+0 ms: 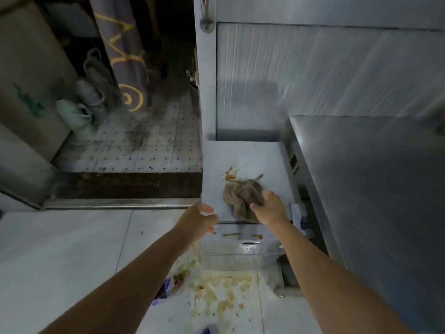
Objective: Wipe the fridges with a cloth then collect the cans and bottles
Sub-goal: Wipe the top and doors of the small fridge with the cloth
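Brown cardboard, marked with green print, forms the boxes point(31, 88) stacked at the far left, their contents out of sight; beside them stand a rolled grey mat with yellow lines point(125, 59) and a heap of pale bags point(77, 112) on a dirty dotted tile floor point(144, 150). A metal threshold strip point(115, 203) divides that dim back area from the pale floor tiles point(60, 249) nearer the camera, where a crumpled blue wrapper point(168, 288) lies beside a yellowish-brown spill point(221, 292) spread in blotches. The left hand point(202, 221) grips the near left edge of the small white fridge point(240, 162), fingers curled over its rim. On the fridge's flat top sits a brown sauce stain point(230, 175), and just below it the cloth point(242, 201), grey-brown and bunched into folds, lies pressed to the surface. The right hand point(269, 208) holds the cloth from its right side, fingers closed round the fabric. More brown smears point(240, 235) streak the fridge's front face. Behind rises a tall silver fridge point(313, 75) with a ribbed panel, and at the right a steel desk point(373, 189) with a dull bare top stands close against the small fridge.
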Demonstrator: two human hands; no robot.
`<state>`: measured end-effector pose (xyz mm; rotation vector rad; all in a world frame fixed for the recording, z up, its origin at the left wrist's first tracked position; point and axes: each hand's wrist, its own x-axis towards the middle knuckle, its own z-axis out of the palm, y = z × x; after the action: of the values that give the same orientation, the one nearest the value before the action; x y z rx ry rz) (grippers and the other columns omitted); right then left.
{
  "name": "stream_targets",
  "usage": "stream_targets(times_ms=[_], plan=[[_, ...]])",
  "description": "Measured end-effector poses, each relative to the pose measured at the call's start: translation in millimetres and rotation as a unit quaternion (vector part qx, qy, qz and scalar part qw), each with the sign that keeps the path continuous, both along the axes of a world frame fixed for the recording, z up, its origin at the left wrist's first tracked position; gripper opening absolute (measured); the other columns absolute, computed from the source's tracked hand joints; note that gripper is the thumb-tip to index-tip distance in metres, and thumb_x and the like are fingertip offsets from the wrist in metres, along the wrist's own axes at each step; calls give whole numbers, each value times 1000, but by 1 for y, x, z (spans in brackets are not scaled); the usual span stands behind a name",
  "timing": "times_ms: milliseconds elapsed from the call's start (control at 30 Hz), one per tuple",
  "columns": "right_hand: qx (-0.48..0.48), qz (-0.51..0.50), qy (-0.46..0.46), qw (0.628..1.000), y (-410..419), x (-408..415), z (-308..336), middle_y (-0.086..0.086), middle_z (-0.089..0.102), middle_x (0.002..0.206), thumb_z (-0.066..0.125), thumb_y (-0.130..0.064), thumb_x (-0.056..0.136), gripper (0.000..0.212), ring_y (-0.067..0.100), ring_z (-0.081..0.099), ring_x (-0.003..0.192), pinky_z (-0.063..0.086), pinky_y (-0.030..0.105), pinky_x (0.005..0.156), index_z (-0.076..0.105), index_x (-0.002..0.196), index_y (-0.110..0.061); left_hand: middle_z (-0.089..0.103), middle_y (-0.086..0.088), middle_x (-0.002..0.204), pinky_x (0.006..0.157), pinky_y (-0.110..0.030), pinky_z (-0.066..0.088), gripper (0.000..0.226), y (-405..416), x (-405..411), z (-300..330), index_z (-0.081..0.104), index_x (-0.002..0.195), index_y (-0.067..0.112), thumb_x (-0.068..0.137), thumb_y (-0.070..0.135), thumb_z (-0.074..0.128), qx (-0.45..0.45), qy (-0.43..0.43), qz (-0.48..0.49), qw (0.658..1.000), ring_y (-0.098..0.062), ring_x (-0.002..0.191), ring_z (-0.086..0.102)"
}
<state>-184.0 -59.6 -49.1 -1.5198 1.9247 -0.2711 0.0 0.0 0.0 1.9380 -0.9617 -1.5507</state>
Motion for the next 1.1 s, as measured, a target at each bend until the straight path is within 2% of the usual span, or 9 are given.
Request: stream_targets(times_ms=[200, 367, 500, 633, 800, 833, 900, 967, 1100], plan=[[26, -5, 92, 995, -32, 4, -36, 15, 47, 132, 70, -37, 80, 66, 33, 43, 123, 40, 40, 100, 40, 130, -7, 60, -12, 103, 42, -9, 41, 29, -31, -12, -27, 54, 117, 4, 89, 10, 57, 3, -29, 3, 1000, -16, 78, 59], [26, -31, 124, 991, -40, 6, -48, 12, 64, 111, 66, -31, 83, 35, 30, 59, 105, 48, 38, 89, 57, 108, -8, 60, -13, 109, 46, -8, 42, 29, -41, -14, -32, 54, 119, 3, 91, 11, 55, 13, -41, 1, 999, -20, 89, 58], [31, -117, -111, 986, -42, 5, -34, 15, 66, 93, 63, -13, 81, 13, 31, 62, 89, 45, 30, 66, 63, 91, -4, 62, -16, 111, 42, -7, 42, 29, -41, -13, -22, 55, 117, 7, 89, 12, 58, 19, -34, 9, 999, -17, 80, 61], [5, -170, -260, 950, -48, 0, 5, 17, 62, 99, 69, 0, 75, 29, 28, 59, 89, 49, 35, 74, 50, 95, -8, 62, -13, 99, 40, -8, 41, 25, -38, -10, 0, 56, 114, 6, 89, 10, 58, 5, -16, 20, 1000, -10, 69, 57], [-9, -165, -438, 884, -44, 3, 76, 8, 66, 97, 77, -9, 75, 32, 21, 65, 84, 53, 26, 56, 54, 98, -12, 56, -16, 93, 37, -12, 42, 10, -40, -2, 41, 54, 100, 4, 95, 6, 45, 36, 71, 57, 995, -15, 69, 52], [-2, -156, -470, 869, -42, 6, 89, 8, 67, 98, 75, -14, 77, 29, 20, 66, 86, 54, 26, 55, 57, 99, -13, 55, -18, 95, 41, -13, 45, 15, -41, 0, 49, 54, 103, 2, 97, 8, 41, 47, 104, 65, 991, -19, 73, 53], [15, -128, -510, 851, -38, 15, 110, 9, 69, 103, 71, -21, 81, 30, 23, 67, 93, 56, 31, 64, 60, 107, -12, 57, -20, 117, 78, -24, 47, 37, -43, 8, 59, 50, 122, 4, 99, 29, 37, 65, 151, 75, 984, -27, 104, 57], [41, -96, -521, 847, -35, 26, 126, 10, 69, 107, 68, -24, 82, 35, 26, 66, 100, 56, 39, 77, 60, 114, -11, 55, -13, 127, 109, -41, 24, 55, -46, 18, 61, 49, 127, 8, 97, 49, 29, 75, 217, 94, 969, -27, 124, 46], [55, -88, -458, 883, -24, 50, 138, 16, 68, 104, 68, -10, 82, 23, 29, 67, 94, 56, 41, 77, 60, 104, -8, 57, -13, 128, 105, -50, 35, 44, -59, 42, 62, 53, 128, 9, 95, 37, 42, 67, 383, 124, 913, -31, 120, 51]])
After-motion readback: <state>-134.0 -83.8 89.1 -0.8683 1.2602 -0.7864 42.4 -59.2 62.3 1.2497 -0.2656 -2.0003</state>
